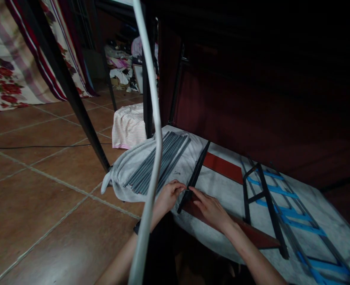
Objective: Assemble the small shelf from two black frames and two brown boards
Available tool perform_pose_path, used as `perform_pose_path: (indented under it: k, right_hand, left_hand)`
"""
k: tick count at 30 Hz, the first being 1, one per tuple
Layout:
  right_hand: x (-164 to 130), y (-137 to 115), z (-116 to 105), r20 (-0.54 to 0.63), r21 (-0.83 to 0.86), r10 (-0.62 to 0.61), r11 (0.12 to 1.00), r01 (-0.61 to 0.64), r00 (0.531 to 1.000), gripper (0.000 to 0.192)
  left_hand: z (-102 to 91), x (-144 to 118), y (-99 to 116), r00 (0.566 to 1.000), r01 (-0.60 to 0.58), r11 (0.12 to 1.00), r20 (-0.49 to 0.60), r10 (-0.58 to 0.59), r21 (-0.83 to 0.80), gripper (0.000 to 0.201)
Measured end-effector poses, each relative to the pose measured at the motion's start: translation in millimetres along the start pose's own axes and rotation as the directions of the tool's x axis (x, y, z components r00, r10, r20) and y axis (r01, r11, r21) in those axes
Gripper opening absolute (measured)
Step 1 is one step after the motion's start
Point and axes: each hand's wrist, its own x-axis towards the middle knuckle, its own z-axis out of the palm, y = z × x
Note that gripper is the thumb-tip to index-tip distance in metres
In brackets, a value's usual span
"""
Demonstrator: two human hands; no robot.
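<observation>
My left hand (169,194) is at the near part of a long black metal bar (198,166). Its thumb and index finger pinch something thin and small, too tiny to name. Across the bar, my right hand (209,206) reaches in with fingers stretched out, its index fingertip by that same small piece. A reddish-brown board (222,167) joins the bar at the far side, and a second reddish-brown board (252,232) runs along the near side, partly under my right hand. Both boards extend toward a black end frame (264,192) on the right.
Several grey tubes (160,162) lie on the grey cloth (222,188), with small metal bits (177,172) beside them. Blue-and-dark racks (302,215) lie to the right. A white pole (154,103) crosses the view; a slanted black post (71,91) stands left on the tiled floor (44,198).
</observation>
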Motion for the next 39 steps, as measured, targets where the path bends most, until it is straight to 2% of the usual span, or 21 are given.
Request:
perform_pose_path:
  k: [4, 8, 15, 18, 21, 24, 27, 34, 39]
  right_hand:
    - [2, 1, 1, 0.019, 0.01, 0.013, 1.0, -0.014, 1.0, 0.054]
    - [2, 0, 1, 0.013, 0.017, 0.032, 0.999, -0.033, 0.999, 0.054]
    - [2, 2, 3, 0.005, 0.014, 0.03, 0.999, -0.03, 1.0, 0.054]
    - [2, 1, 3, 0.012, 0.0, 0.032, 0.999, -0.032, 0.999, 0.056]
    - [2, -1, 1, 0.007, -0.002, 0.028, 1.0, -0.028, 1.0, 0.055]
    - [0, -4, -2, 0.0, 0.007, 0.02, 1.0, -0.02, 1.0, 0.054]
    - [-1, -4, -3, -0.001, 0.033, 0.021, 0.999, -0.02, 1.0, 0.056]
    - [1, 0, 2, -0.026, 0.065, 0.094, 0.994, -0.092, 0.995, 0.056]
    - [1, -3, 3, -0.07, 0.008, 0.159, 0.987, -0.158, 0.985, 0.045]
  left_hand:
    - [-1.2, -1, -5, 1.0, 0.014, 1.0, -0.027, -0.015, -0.016, 0.021]
    - [-1.6, -2, -7, 1.0, -0.001, 0.998, 0.011, 0.002, -0.057, 0.019]
    - [1.2, 0, 7, 0.998, -0.023, 1.0, 0.059, 0.024, -0.021, 0.022]
    - [2.1, 2, 7, 0.998, -0.012, 1.0, 0.067, 0.013, -0.027, 0.014]
    - [0.3, 7, -2, 0.992, 0.074, 0.976, 0.112, -0.052, -0.204, 0.005]
    - [-2.6, 13, -10, 0.968, 0.174, 0.898, 0.236, -0.082, -0.403, 0.014]
    - [-4.4, 17, -12, 0.953, 0.198, 0.859, 0.296, -0.057, -0.472, 0.018]
    - [-3.8, 21, -8, 0.955, 0.175, 0.908, 0.289, -0.064, -0.38, 0.014]
    - [-0.3, 15, -9, 0.975, 0.161, 0.911, 0.203, -0.088, -0.379, 0.019]
